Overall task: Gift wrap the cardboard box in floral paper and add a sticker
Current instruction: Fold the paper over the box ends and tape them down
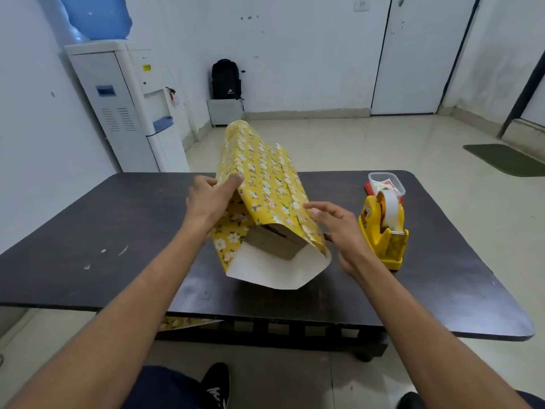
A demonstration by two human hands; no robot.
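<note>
Wrapping paper (265, 178) mostly over box (274, 245)

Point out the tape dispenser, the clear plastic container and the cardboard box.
tape dispenser (380, 245): head view, yellow body.
clear plastic container (385, 180): head view, lid.
cardboard box (274, 242): head view, bare end inside floral paper (265, 172).

glossy floral paper (265, 178), matt cardboard box (274, 240), scuffed dark table (118, 261).

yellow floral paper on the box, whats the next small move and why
Probably fold the right side of the open near end inward with the right hand. The yellow floral wrapping paper gapes there, showing the brown cardboard box, while the left hand holds its left edge.
</note>
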